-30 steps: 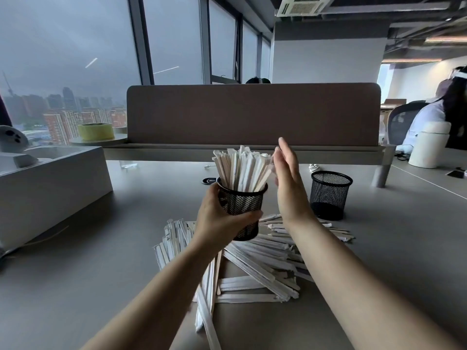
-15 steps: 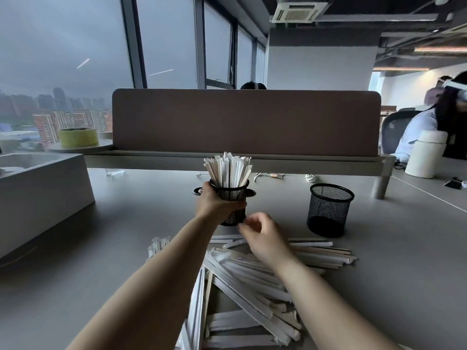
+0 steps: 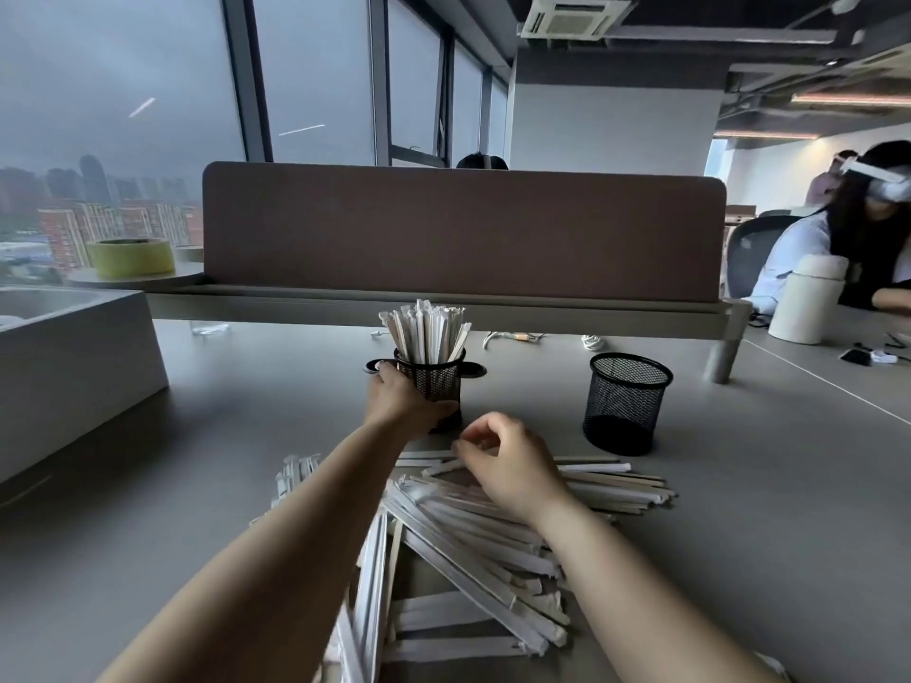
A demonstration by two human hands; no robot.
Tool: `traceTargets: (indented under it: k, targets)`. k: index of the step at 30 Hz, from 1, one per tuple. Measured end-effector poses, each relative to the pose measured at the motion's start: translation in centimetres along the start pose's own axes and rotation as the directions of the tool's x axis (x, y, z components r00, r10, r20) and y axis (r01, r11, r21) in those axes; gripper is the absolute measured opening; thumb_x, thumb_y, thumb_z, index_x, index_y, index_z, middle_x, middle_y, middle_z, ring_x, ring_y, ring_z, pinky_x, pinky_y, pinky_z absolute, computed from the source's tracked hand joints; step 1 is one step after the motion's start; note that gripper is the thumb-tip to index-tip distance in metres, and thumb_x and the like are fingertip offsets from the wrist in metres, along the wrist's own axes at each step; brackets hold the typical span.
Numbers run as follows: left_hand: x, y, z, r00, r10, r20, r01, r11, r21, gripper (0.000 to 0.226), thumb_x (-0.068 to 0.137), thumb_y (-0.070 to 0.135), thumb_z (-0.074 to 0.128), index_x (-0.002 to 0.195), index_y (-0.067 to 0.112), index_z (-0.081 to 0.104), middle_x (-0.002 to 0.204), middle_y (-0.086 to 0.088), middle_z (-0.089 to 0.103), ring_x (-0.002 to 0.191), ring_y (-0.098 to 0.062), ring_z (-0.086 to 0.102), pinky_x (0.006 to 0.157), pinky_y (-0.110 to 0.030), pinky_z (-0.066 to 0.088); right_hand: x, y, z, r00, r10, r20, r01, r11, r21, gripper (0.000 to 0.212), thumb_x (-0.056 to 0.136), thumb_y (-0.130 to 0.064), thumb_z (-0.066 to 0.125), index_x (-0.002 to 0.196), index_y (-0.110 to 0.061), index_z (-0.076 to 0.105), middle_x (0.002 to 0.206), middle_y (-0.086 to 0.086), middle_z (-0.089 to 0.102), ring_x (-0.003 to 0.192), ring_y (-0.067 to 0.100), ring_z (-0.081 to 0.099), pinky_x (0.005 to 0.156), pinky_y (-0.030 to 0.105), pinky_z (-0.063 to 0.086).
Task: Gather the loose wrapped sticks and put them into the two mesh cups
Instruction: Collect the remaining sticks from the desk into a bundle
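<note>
Sticks in white paper [image 3: 468, 529] lie heaped; our left hand [image 3: 399, 404] grips the full black mesh cup [image 3: 436, 382]; our right hand [image 3: 508, 465] curls at their far edge, hold unclear; grey table [image 3: 749, 495] opens rightward.

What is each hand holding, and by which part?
The left hand grips the stick-filled black wire-mesh cup around its lower wall. The right hand curls over the loose white paper-wrapped sticks; whether it pinches one cannot be told.

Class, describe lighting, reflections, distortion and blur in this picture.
Head view: dim grey daylight from the windows; light streaks reflect on the glass; the wide lens slants the window frames; the loose wrapped sticks near the bottom edge look soft.
</note>
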State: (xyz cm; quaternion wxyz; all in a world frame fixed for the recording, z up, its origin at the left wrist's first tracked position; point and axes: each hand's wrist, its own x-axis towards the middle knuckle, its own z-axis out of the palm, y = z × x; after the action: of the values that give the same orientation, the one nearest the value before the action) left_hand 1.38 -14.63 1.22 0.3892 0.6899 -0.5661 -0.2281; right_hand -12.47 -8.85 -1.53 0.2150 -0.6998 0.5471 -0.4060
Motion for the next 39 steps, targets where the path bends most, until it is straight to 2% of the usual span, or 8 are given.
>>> traceTargets:
  k: [4, 10, 17, 19, 24, 27, 34, 39]
  targets:
    - [-3.4, -1.2, -1.7, 0.997, 0.074, -0.015, -0.072, 0.992, 0.107, 0.085, 0.077, 0.032, 0.074, 0.143, 0.008, 0.027, 0.143, -0.019, 0.035, 0.132, -0.035, 0.037, 0.109, -0.038, 0.033, -1.1, -0.2, -1.0, 0.999, -0.003, -0.034, 0.002, 1.0, -0.006, 0.009, 0.084, -0.03, 0.065, 0.081, -0.024, 0.06, 0.083, -0.005, 0.065, 0.083, 0.016, 0.06, 0.074, 0.026, 0.046]
    - [-8.6, -3.4, -4.8, 0.966, 0.256, 0.042, -0.259, 0.944, 0.204, 0.05, 0.086, 0.028, 0.064, 0.132, 0.019, 0.047, 0.137, -0.009, 0.048, 0.127, -0.027, 0.045, 0.103, -0.035, 0.038, -4.4, -1.1, -0.5, 0.991, -0.123, 0.059, 0.129, 0.984, -0.125, 0.025, 0.084, -0.043, 0.064, 0.091, -0.019, 0.064, 0.098, 0.0, 0.066, 0.091, 0.017, 0.06, 0.079, 0.03, 0.049]
    - [-10.9, -6.8, -7.1, 0.979, 0.192, -0.062, -0.183, 0.975, 0.125, 0.036, 0.084, 0.04, 0.057, 0.115, 0.023, 0.062, 0.125, -0.008, 0.063, 0.116, -0.028, 0.056, 0.1, -0.042, 0.043, -8.9, -6.2, 1.2, 0.941, -0.205, 0.268, 0.296, 0.884, -0.363, 0.057, 0.069, -0.079, 0.053, 0.072, -0.021, 0.053, 0.084, 0.003, 0.064, 0.082, 0.024, 0.059, 0.067, 0.031, 0.039]
    - [-11.1, -7.2, -7.4, 0.985, 0.172, -0.031, -0.165, 0.974, 0.157, 0.047, 0.078, 0.049, 0.048, 0.117, 0.027, 0.062, 0.129, -0.008, 0.06, 0.12, -0.031, 0.052, 0.104, -0.042, 0.039, -9.6, -7.3, 1.5, 0.919, -0.194, 0.343, 0.326, 0.863, -0.386, 0.054, 0.066, -0.077, 0.058, 0.066, -0.024, 0.051, 0.086, 0.003, 0.066, 0.085, 0.025, 0.06, 0.066, 0.03, 0.037]
    - [-10.2, -8.3, -7.9, 0.994, 0.098, -0.046, -0.082, 0.96, 0.269, 0.033, 0.092, 0.033, 0.048, 0.124, 0.035, 0.055, 0.14, -0.006, 0.047, 0.13, -0.032, 0.038, 0.109, -0.038, 0.028, -10.0, -7.8, 1.6, 0.888, -0.107, 0.448, 0.298, 0.875, -0.381, 0.046, 0.066, -0.064, 0.069, 0.077, -0.02, 0.064, 0.087, 0.001, 0.068, 0.088, 0.023, 0.061, 0.069, 0.031, 0.042]
    - [-9.9, -8.9, -7.6, 0.997, 0.077, 0.005, -0.075, 0.951, 0.3, 0.032, 0.092, 0.034, 0.046, 0.123, 0.036, 0.055, 0.14, -0.005, 0.047, 0.131, -0.031, 0.036, 0.109, -0.036, 0.026, -9.4, -7.2, 1.6, 0.893, -0.069, 0.445, 0.235, 0.914, -0.33, 0.03, 0.07, -0.048, 0.068, 0.064, -0.02, 0.059, 0.075, -0.001, 0.065, 0.081, 0.021, 0.062, 0.063, 0.028, 0.041]
    - [-10.6, -8.8, -6.7, 0.984, 0.105, 0.145, -0.144, 0.943, 0.299, 0.044, 0.085, 0.048, 0.041, 0.121, 0.032, 0.059, 0.139, -0.006, 0.05, 0.131, -0.029, 0.041, 0.112, -0.036, 0.029, -7.9, -5.9, 0.9, 0.911, -0.028, 0.412, 0.114, 0.976, -0.186, 0.028, 0.077, -0.034, 0.07, 0.056, -0.022, 0.055, 0.06, -0.006, 0.056, 0.065, 0.013, 0.054, 0.063, 0.029, 0.043]
    - [-9.8, -8.7, -6.8, 0.986, 0.131, 0.107, -0.161, 0.92, 0.356, 0.034, 0.094, 0.031, 0.047, 0.127, 0.028, 0.055, 0.141, -0.007, 0.05, 0.132, -0.028, 0.041, 0.112, -0.035, 0.028, -7.2, -5.0, 0.9, 0.963, 0.001, 0.268, 0.031, 0.993, -0.115, 0.032, 0.08, -0.034, 0.07, 0.058, -0.019, 0.053, 0.054, -0.006, 0.049, 0.058, 0.013, 0.046, 0.06, 0.028, 0.036]
